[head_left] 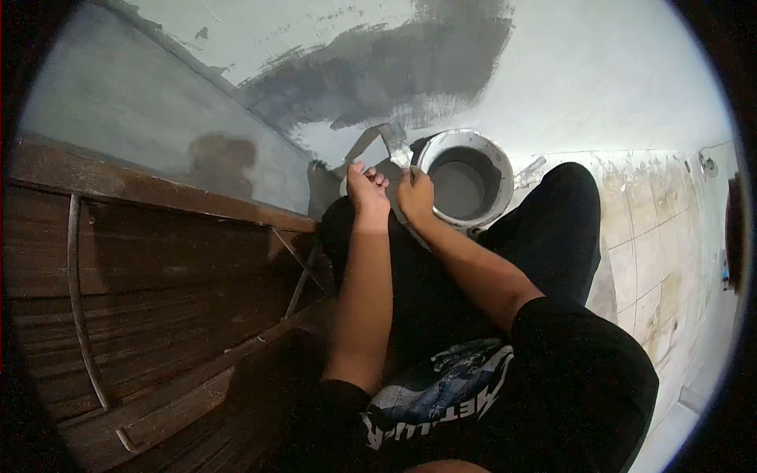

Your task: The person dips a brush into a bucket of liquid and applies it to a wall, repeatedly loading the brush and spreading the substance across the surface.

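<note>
My right hand [415, 195] is closed around the handle of a flat brush [397, 145], whose grey-coated head points up and left, beside the bucket. Just left of it is my left hand [368, 188], with its fingers curled in; what they hold, if anything, is hidden. A round bucket [505, 177] with a pale, smeared rim stands right of my right hand and holds grey liquid [459, 189]. Beyond the hands, a white wall [568, 87] carries a broad dark grey painted patch [378, 71].
A grey wall face [158, 118] meets the white one at a corner on the left. Below it lies a dark brown wooden panel [181, 284] with a bent metal rod [76, 292]. Stained tiles [646, 244] are at the right, past my bent knee [572, 189].
</note>
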Motion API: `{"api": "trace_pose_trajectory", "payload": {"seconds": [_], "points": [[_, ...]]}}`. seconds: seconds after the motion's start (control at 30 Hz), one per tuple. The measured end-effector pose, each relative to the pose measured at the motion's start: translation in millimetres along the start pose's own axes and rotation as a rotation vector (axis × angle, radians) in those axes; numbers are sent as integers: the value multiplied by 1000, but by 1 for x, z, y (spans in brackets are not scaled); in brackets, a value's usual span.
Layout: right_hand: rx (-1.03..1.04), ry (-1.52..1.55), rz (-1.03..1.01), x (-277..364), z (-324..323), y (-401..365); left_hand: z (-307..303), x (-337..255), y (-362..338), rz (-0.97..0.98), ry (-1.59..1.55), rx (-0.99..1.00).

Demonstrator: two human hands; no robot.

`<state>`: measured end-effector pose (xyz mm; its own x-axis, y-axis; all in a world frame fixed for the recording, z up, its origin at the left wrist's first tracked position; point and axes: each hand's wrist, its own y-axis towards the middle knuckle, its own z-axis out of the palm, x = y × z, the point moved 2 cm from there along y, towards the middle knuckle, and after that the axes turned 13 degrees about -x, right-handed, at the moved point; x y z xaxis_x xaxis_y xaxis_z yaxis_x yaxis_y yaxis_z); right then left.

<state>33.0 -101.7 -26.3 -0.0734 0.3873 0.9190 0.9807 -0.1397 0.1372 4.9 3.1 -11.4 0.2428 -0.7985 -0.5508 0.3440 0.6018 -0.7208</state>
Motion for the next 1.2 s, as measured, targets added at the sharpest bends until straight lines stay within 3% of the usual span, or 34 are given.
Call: {"api": "trace_pose_trajectory", "payload": {"seconds": [0.13, 0.17, 0.3, 0.43, 0.53, 0.63, 0.83, 0.93, 1.1, 1.2], "points": [[-69, 0, -99, 32, -3, 26, 0, -2, -3, 20, 55, 18], [15, 35, -22, 25, 3, 36, -2, -3, -4, 4, 45, 27], [54, -41, -119, 13, 5, 40, 2, -2, -2, -24, 33, 68], [-61, -52, -172, 17, -13, 12, 3, 1, 4, 21, 64, 57], [-199, -50, -375, 27, -9, 25, 7, 0, 4, 88, 137, 68], [163, -230, -281, 30, -8, 46, 8, 1, 4, 110, 155, 112], [145, -188, -181, 12, -14, 30, 9, -2, -9, 20, 82, 93], [-121, 25, -361, 7, -11, 27, 7, -4, -15, 11, 122, 162], [17, -25, -180, 12, -1, 46, 9, -3, -15, 1, 151, 178], [89, -73, -185, -7, 2, 42, 5, -5, -15, -14, 137, 128]]}}
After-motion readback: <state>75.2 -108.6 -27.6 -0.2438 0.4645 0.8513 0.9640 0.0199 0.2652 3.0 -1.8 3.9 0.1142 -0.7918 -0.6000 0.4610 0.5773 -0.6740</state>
